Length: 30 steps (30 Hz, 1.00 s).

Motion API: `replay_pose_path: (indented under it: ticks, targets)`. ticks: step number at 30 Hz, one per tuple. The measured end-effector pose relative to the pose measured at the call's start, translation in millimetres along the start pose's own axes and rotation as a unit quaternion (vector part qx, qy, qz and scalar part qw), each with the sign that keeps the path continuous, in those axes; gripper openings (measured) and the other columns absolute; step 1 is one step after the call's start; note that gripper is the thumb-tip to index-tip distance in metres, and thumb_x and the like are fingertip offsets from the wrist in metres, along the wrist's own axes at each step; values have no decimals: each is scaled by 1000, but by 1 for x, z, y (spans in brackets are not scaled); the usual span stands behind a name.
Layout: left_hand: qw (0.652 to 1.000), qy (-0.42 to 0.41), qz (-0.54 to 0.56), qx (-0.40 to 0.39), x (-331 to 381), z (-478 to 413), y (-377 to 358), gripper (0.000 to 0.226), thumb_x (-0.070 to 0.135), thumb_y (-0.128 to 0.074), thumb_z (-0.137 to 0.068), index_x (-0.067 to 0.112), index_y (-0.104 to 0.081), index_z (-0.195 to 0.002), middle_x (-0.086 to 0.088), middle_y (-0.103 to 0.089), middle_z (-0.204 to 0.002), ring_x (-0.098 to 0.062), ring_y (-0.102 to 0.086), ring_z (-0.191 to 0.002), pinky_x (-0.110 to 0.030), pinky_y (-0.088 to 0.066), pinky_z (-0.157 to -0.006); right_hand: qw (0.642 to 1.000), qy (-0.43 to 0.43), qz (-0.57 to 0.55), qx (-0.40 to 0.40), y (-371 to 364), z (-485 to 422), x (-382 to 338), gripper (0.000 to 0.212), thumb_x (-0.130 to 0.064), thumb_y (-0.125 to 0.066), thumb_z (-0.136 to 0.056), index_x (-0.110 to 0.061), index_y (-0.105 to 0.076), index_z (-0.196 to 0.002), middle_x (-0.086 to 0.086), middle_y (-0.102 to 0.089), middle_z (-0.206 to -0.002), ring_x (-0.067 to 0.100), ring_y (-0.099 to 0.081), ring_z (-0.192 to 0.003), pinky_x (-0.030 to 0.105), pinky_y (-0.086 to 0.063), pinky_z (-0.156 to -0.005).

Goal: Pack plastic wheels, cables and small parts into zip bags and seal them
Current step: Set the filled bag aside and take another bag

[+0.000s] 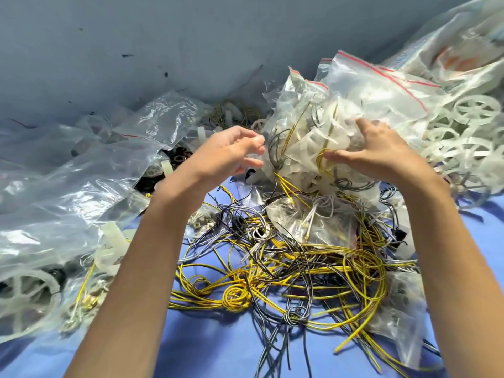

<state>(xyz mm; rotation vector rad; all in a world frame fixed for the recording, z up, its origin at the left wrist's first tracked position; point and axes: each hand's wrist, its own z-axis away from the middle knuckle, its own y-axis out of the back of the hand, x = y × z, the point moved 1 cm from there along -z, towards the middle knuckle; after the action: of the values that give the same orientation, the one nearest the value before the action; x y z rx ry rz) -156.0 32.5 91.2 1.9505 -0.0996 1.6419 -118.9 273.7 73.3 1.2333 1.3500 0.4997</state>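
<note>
The fingers (339,156) of the right hand (379,154) are spread and pressed on a stuffed zip bag (313,137), which is gripped from its right side. The left hand (229,151) is held just beside the bag, its fingers half curled and holding nothing. The bag stands above a heap of yellow and grey cables (300,268) on the blue cloth (207,347). Its red-striped mouth is pointed up and away. White plastic wheels (469,124) are piled at the right.
</note>
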Motion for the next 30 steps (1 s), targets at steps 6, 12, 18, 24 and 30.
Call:
replay_pose_path:
  ticks: [6,12,18,24,30]
  targets:
    - [999,-6,-32,-18,-13,-2,11,12,30,-50,-95,22,-60,-98,7,-71,-99,-1,-68,-80,-20,-45,-79,997,34,-69,32,16,5,6,47,-35,-82,-67,-26,-62,-109,6,-62,-90,19,-54,-79,25,-35,-65]
    - [986,41,-148,72,-46,-14,51,18,33,-56,-93,19,-62,-102,0,-69,-101,-5,-64,-84,-19,-46,-72,998,46,-38,-24,18,7,-1,63,-39,-79,-71,-27,-56,-128,7,-57,-127,21,-53,-105,26,-34,-72]
    - [855,211,-423,212,-95,-14,107,35,44,-53,-89,21,-65,-112,-26,-42,-135,-36,-27,-132,-44,-27,-106,994,17,-5,-109,5,0,3,61,-46,-69,-80,-28,-45,-133,6,-58,-124,16,-48,-98,23,-29,-74]
    - [878,290,-343,166,-123,-13,110,64,46,-51,-93,-8,-48,-128,-29,-40,-141,-42,-35,-131,-47,-33,-107,997,-6,-2,-80,-8,-8,3,63,-46,-63,-85,-27,-39,-141,21,-38,-140,34,-40,-128,32,-33,-103]
    - [894,297,-302,148,-130,-14,115,62,41,-50,-95,-9,-44,-132,-25,-40,-143,-41,-38,-130,-46,-36,-100,998,-39,3,-58,-15,-15,-2,61,-48,-58,-88,-29,-36,-142,23,-25,-141,43,-31,-131,45,-28,-112]
